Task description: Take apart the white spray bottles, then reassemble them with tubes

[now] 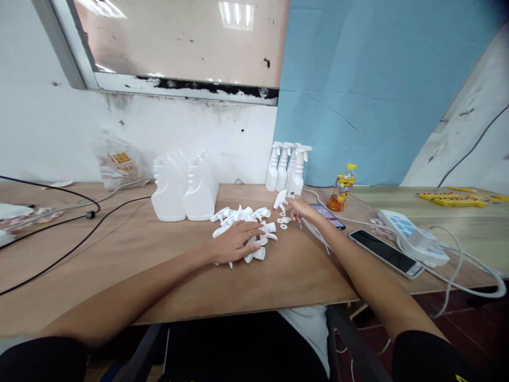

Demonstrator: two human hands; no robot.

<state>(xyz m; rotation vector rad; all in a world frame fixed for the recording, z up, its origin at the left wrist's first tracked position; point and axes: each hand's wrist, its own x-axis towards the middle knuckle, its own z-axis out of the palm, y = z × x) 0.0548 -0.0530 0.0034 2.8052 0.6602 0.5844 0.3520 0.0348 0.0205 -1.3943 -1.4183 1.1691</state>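
Note:
My left hand (237,240) lies palm down with fingers spread on a pile of white trigger spray heads (238,215), covering part of it. My right hand (301,208) is curled, thumb and fingers drawn together. Its fingertips are right beside a single white spray head (280,199); whether they touch it is unclear, and what they pinch is too small to make out. Just below that head lie small white rings (283,225). Thin white tubes (318,236) stretch out under my right wrist.
White bottles without heads (169,196) stand in rows at the back left. Several bottles fitted with spray heads (272,172) stand behind my right hand. A drink bottle (342,188), a lit phone (328,216), a dark phone (385,253) and a power strip (417,239) are at the right.

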